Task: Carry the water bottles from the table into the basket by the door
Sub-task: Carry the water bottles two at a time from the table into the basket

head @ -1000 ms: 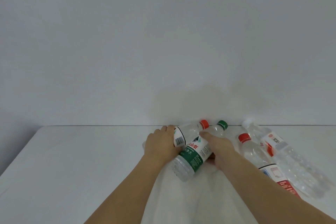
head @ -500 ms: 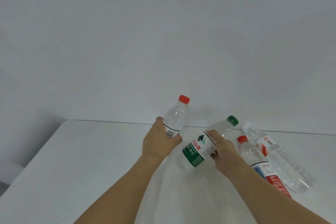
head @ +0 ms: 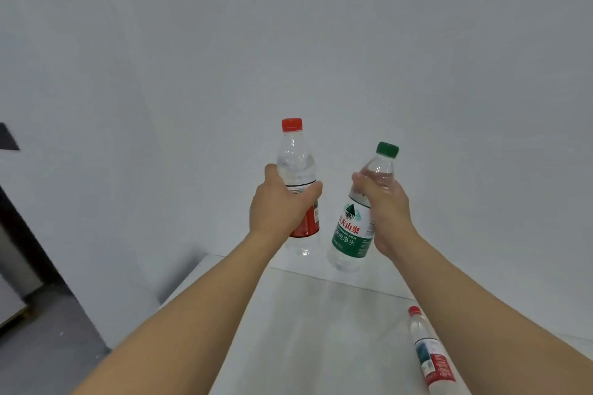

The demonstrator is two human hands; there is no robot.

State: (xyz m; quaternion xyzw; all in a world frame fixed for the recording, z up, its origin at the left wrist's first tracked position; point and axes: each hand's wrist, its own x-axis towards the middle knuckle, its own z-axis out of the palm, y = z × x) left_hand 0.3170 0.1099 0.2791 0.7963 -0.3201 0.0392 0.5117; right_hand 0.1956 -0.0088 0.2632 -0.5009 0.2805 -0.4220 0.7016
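Holding two bottles aloft, I have both hands raised above the far edge of the tabletop (head: 308, 324). My left hand (head: 279, 207) is wrapped around the midsection of the red-capped bottle (head: 296, 167), fingers curled over its red-and-white label; this bottle stands upright, clear plastic, red screw cap on top. My right hand (head: 386, 212) is clasped around the shoulder of the green-capped bottle (head: 353, 228), thumb across the front; it tilts slightly, cap toward the right, and carries a white-and-green label with red characters and a small mountain emblem. Both bottles are transparent and hang clear of the white surface. A third bottle (head: 430, 353) lies on its side near the right edge of the tabletop, red cap pointing toward the far edge, its label blue, white and red, partly hidden by my right forearm. Count: three bottles visible, two red-capped, one green-capped; two held, one lying on the tabletop.
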